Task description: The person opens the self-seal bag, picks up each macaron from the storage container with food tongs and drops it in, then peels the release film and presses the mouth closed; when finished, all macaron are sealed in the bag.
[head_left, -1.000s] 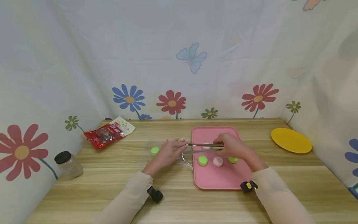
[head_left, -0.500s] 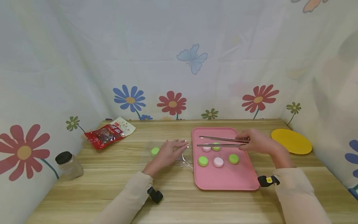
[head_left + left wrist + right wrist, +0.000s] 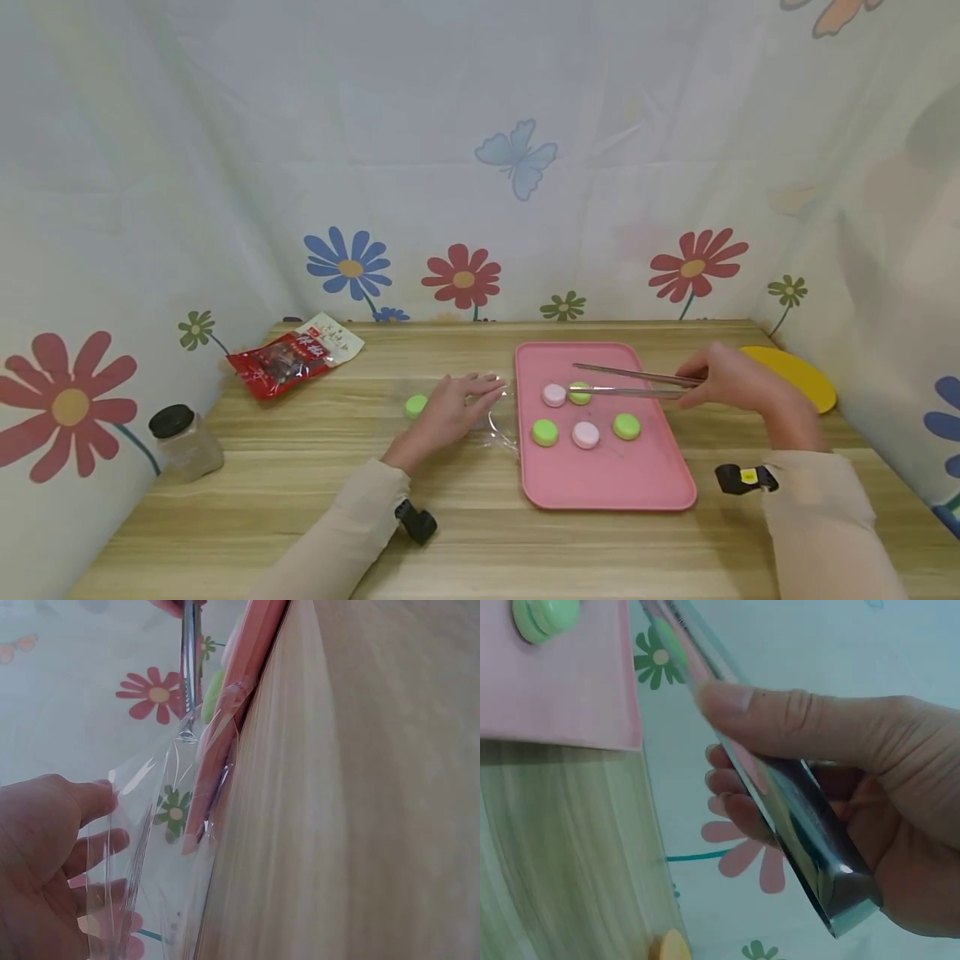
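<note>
My left hand (image 3: pixel 450 408) grips the edge of a clear plastic bag (image 3: pixel 161 802), thumb and fingertips at the film. A green macaron (image 3: pixel 416 406) lies to the left of that hand, where the see-through film spreads. My right hand (image 3: pixel 738 383) holds metal tongs (image 3: pixel 637 382) near their closed end, thumb on one arm and fingers around the other; their tips are apart with nothing between them. Below the tongs is a pink tray (image 3: pixel 607 487) bearing green macarons (image 3: pixel 544 432) and pale pink macarons (image 3: pixel 585 434). One tong arm overlaps the rear green macaron in the head view.
A yellow plate (image 3: pixel 802 379) sits at the right, partly behind my right hand. At the back left lies a red and white food packet (image 3: pixel 288 358). A jar (image 3: pixel 187 450) with a black lid stands at the left edge. Flower-printed cloth surrounds the wooden table (image 3: pixel 247 517).
My right hand has drawn the tongs away from the bag, rightward over the tray, uncovering the macarons. My left hand stays at the bag.
</note>
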### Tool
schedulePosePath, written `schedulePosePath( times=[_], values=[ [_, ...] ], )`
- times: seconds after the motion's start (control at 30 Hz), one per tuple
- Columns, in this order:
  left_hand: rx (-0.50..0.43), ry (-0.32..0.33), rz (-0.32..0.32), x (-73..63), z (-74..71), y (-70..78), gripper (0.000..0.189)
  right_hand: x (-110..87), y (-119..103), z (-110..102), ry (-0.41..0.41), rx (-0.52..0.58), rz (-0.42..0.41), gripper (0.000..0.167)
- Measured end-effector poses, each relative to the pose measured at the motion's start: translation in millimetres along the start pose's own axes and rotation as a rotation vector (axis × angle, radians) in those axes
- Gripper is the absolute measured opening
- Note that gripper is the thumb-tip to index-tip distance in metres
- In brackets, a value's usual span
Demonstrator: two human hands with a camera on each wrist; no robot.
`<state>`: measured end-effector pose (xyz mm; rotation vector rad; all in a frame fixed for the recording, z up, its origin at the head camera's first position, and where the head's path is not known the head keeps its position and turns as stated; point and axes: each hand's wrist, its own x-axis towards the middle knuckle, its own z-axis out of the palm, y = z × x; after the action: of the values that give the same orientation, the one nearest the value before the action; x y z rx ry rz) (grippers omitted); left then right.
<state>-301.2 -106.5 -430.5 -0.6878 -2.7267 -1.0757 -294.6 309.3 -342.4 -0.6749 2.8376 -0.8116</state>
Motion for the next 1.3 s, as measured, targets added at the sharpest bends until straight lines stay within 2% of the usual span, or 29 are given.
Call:
schedulePosePath(
  times=[0.13,0.33,0.5,0.97,1.2,1.3],
  values=[
    [0.007,0.005,0.009,1.2,-0.4,-0.9,0.035,-7.6,5,-7,0.010,-0.016,-0.003,0.032],
    [0.011,0.001,0.000,0.6,-0.1,-2.3,0.035,-16.9,16,-11,0.016,-0.026,0.056,0.042],
    [0.023,-0.002,-0.006,-2.5,1.6,-3.8,0.036,-19.4,22,-7,-0.012,-0.044,0.086,0.040],
    [0.036,-0.003,0.012,4.1,-0.5,0.0,0.034,-11.0,35,-4,-0.064,-0.067,0.107,0.036],
    [0.010,-0.001,0.016,4.8,-0.7,-0.2,0.032,-5.1,45,-4,-0.111,-0.113,0.072,0.026],
    [0.012,-0.005,0.024,4.1,-0.6,-0.1,0.032,-7.4,46,-3,-0.109,-0.113,0.104,0.030]
  ],
)
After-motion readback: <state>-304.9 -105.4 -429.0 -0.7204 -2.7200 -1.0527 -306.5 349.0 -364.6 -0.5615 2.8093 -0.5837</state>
